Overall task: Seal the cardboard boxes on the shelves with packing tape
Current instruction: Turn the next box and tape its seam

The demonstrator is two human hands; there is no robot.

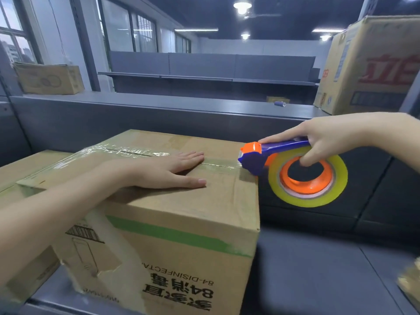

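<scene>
Nearest, the disinfectant box (181, 212) is sitting on the shelf (318, 269), with clear tape (218, 163) lying along its top seam to the 3 o'clock edge. The left hand (172, 171) is pressing flat on the top, fingers (193, 155) straight and close together. The right hand (329, 137), fingers curled round the tape dispenser (256, 155), is holding it at that edge; the cut appears to be pending. For the far box at 10 o'clock (50, 79) and the far box at 2 o'clock (368, 71), I cannot tell whether they are sealed.

Left grip (175, 169) and right grip (322, 137) are bare, forearms (68, 201) too.
</scene>
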